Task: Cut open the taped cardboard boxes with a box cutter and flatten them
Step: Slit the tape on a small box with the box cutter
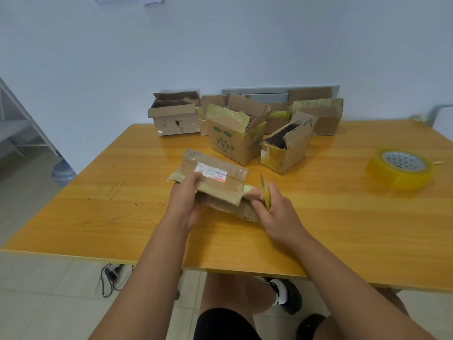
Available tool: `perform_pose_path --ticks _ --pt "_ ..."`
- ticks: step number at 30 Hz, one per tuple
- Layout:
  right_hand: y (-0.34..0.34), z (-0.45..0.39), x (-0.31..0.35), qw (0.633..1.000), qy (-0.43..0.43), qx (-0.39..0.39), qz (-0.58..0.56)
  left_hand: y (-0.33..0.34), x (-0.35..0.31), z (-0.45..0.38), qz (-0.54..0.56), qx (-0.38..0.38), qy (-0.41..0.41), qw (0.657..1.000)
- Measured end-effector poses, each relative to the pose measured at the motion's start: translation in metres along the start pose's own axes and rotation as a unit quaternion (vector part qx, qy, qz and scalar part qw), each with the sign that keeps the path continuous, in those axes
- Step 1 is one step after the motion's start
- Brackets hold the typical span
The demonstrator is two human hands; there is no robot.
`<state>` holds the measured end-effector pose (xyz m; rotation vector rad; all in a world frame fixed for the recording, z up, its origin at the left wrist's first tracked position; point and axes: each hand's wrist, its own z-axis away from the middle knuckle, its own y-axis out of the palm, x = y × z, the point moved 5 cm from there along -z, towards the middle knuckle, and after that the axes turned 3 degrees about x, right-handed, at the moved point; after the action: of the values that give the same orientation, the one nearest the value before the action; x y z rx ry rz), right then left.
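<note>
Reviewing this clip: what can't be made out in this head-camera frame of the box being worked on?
- Box cutter: the right hand covers its lower handle; motion blur hides the blade.
- Held box: its underside faces away, and the left hand covers its left end.
- Shipping label: the print is too small to read.
- Rear boxes: the nearer boxes partly block them.

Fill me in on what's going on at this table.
A person is working on a small taped cardboard box at the near middle of the wooden table. The left hand grips its left end, while the right hand holds a yellow box cutter at its right end. Several opened boxes stand at the far edge, and a tape roll lies to the right.
</note>
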<state>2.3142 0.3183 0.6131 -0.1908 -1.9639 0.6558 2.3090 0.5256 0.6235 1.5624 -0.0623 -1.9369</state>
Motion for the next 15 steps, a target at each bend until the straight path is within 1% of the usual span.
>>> perform_pose_path --ticks 2,3,5,6,7,11,13,15 --pt "0.006 0.003 -0.007 0.998 0.032 0.02 -0.048 -0.002 0.001 -0.001 0.035 -0.006 -0.005 0.999" --pt "0.005 0.003 -0.01 0.995 0.055 0.002 -0.086 -0.003 0.001 -0.001 0.05 -0.002 -0.004 0.999" --pt "-0.003 0.002 -0.015 0.978 0.106 -0.078 -0.161 -0.005 0.001 -0.001 0.075 0.008 0.001 0.997" --pt "-0.008 0.001 -0.017 0.968 0.136 -0.114 -0.18 -0.005 0.0 -0.001 0.089 0.012 0.004 0.996" --pt "-0.011 -0.002 -0.018 0.959 0.165 -0.132 -0.189 -0.005 -0.001 -0.001 0.106 0.015 0.006 0.994" --pt "-0.009 -0.011 -0.022 0.938 0.24 -0.111 -0.225 -0.001 -0.002 0.0 0.174 0.061 -0.005 0.983" --pt "-0.006 -0.013 -0.023 0.926 0.251 -0.112 -0.26 0.002 -0.001 0.002 0.181 0.09 -0.006 0.979" --pt "-0.008 -0.016 -0.021 0.918 0.24 -0.135 -0.287 0.001 -0.001 0.001 0.175 0.105 -0.003 0.979"
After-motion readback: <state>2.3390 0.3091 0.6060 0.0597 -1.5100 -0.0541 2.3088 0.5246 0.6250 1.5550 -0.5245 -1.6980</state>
